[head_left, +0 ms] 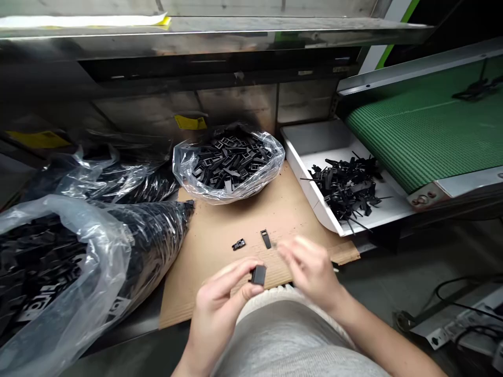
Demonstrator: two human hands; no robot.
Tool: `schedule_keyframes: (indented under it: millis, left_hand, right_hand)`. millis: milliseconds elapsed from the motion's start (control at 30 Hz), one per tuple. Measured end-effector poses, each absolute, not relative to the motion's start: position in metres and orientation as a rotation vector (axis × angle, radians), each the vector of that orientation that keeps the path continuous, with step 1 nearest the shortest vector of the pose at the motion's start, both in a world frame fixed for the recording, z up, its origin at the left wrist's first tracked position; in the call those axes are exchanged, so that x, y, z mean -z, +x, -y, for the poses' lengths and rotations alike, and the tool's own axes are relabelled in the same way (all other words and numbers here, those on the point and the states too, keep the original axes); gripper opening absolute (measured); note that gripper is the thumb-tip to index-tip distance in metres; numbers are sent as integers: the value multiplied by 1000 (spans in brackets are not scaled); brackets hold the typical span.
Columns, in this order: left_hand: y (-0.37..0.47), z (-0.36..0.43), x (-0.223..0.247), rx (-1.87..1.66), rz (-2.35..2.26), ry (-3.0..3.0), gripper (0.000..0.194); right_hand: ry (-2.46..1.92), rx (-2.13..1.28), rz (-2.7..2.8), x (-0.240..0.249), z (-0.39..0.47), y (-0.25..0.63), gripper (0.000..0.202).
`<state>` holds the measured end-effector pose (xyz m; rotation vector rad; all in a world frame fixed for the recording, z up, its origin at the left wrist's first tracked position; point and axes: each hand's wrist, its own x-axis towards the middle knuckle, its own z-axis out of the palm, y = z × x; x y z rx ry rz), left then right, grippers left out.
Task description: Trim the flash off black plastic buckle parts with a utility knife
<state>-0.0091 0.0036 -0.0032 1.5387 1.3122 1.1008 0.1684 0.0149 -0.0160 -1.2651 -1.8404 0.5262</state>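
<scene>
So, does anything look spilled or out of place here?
Nothing looks damaged or badly spilled, just untidy: a thin stem pokes over the left edge of the tray, and a small part and a flat piece lie loose on the cardboard, apart from the bagged parts.

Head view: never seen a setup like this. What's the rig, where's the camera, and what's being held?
There's no robot here: these are a person's bare hands, seen from a camera worn on the head, looking forward and down. The left hand pinches a small black block. The right hand is blurred, so I can't tell whether it holds anything. On the cardboard sheet lie a flat black part and a smaller black piece. Beyond sits an open clear bag of black parts; to the right, a white tray beside a green conveyor belt.
</scene>
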Motion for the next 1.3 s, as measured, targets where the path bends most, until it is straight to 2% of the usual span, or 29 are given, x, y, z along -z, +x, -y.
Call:
schedule_keyframes:
  millis: [67,200,267,533,767,967,1133,1300]
  left_hand:
    - [-9,-3,2,-1089,-1316,1578,18]
    - [-8,-3,1,-1045,-1325,1675,21]
    - [-6,-3,0,-1044,-1278,1732,24]
    - [-5,-5,1,-1074,-1248,1790,23]
    - [-6,-2,2,-1072,-1311,1713,19]
    - [-4,-13,11,-1082,-1444,1565,21]
    - [-6,-16,6,-982,-1278,1608,19]
    - [-4,-12,0,-933,-1101,1185,26]
  right_hand:
    - [-1329,-555,1710,16,-16,178,21]
    - [-1249,-925,1628,8,-5,180,21]
    - [-1232,-999,1649,4,2,172,23]
    - [-1211,-915,1725,3,0,156,25]
    - [-1202,-1004,1748,2,0,156,30]
    - [-1061,-1201,1757,2,-2,153,27]
    - [-1291,-1087,1546,8,-18,157,24]
    - [-1244,-925,1618,8,-16,163,19]
